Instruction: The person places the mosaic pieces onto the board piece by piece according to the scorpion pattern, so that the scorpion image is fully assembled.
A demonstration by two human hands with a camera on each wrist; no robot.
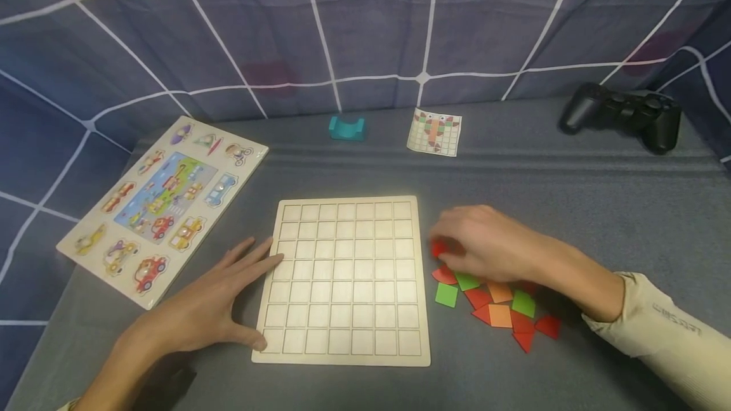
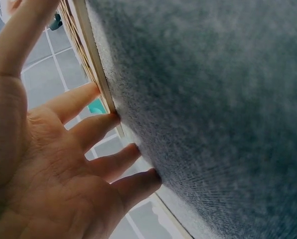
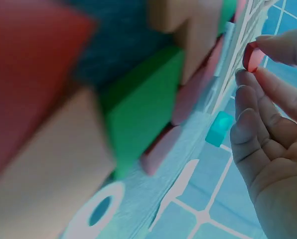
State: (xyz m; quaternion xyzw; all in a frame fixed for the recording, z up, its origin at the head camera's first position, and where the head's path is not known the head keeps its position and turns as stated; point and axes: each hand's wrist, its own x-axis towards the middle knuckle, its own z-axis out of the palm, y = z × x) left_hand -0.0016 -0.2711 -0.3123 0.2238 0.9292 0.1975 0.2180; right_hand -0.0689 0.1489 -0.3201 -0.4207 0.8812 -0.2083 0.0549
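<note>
A square wooden board (image 1: 345,278) with a grooved grid lies flat on the grey surface. My left hand (image 1: 211,300) is spread at its left side, with the thumb and a fingertip touching the edge. In the left wrist view the fingers (image 2: 116,162) are nearly straight and hold nothing. Just off the board's right edge, my right hand (image 1: 485,243) pinches a small red piece (image 3: 253,57) between thumb and index finger. Below that hand lies a loose group of flat pieces, among them a green square (image 1: 446,295), an orange square (image 1: 500,316) and a red triangle (image 1: 523,341).
Behind the board lie a teal notched block (image 1: 346,130) and a pattern card (image 1: 434,133). A wooden vehicle puzzle (image 1: 211,246) lies at the left. The black game controller (image 1: 619,116) rests at the back right, near a checked cloth (image 1: 371,30).
</note>
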